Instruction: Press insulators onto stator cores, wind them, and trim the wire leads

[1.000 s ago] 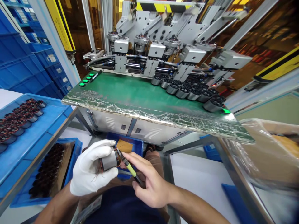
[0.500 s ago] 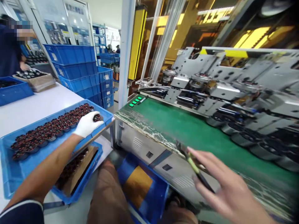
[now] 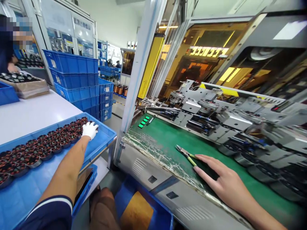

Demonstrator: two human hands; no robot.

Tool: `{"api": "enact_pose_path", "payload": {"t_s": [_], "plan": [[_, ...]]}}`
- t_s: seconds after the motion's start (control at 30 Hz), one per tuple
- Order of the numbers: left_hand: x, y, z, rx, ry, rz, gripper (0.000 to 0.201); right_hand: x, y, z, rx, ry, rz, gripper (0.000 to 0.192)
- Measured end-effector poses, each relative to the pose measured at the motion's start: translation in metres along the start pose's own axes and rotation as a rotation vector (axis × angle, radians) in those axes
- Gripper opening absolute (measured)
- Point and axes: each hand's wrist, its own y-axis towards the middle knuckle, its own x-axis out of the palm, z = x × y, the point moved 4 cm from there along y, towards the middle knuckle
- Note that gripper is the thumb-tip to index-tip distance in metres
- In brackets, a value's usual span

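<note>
The left hand (image 3: 89, 130), in a white knit glove, reaches out over the blue plastic tray (image 3: 105, 135) and rests on the far end of the rows of wound stators (image 3: 48, 145), small round cores with dark rims and coppery wire. Its fingers are spread flat on top of them; whether the grip closes on one stator is hard to tell from this angle, and it looks loose.

The right hand (image 3: 224, 182), bare, lies palm down on the green table (image 3: 168, 137) mat, fingers stretched forward and released. Just past its fingertips lie the cutters (image 3: 185, 153), slim metal nippers with yellow-green handles, the handle ends touching or nearly touching the index finger; the pointed jaws face away from the hand.

The table's near edge is covered in crinkled, shiny tape. Behind the mat stands a grey metal winding machine (image 3: 216, 111) with blocky fixtures. Stacked blue crates (image 3: 74, 76) rise beyond the tray.
</note>
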Motion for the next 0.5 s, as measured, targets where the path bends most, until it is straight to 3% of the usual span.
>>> {"api": "enact_pose_path", "payload": {"t_s": [0.1, 0.2, 0.37, 0.5], "plan": [[0.006, 0.0, -0.022, -0.118, -0.012, 0.025, 0.051, 0.001, 0.001, 0.003, 0.023, 0.016, -0.024, 0.048], [0.008, -0.001, -0.034, -0.143, -0.033, 0.018, 0.056, 0.002, 0.004, 0.005, 0.073, 0.043, -0.048, 0.049], [-0.001, 0.002, -0.034, -0.112, -0.058, -0.019, 0.058, -0.002, 0.016, -0.012, 0.155, 0.096, -0.087, 0.045], [-0.014, 0.005, -0.032, -0.11, -0.044, -0.08, 0.06, 0.003, 0.038, -0.023, 0.23, 0.07, -0.043, 0.037]]}}
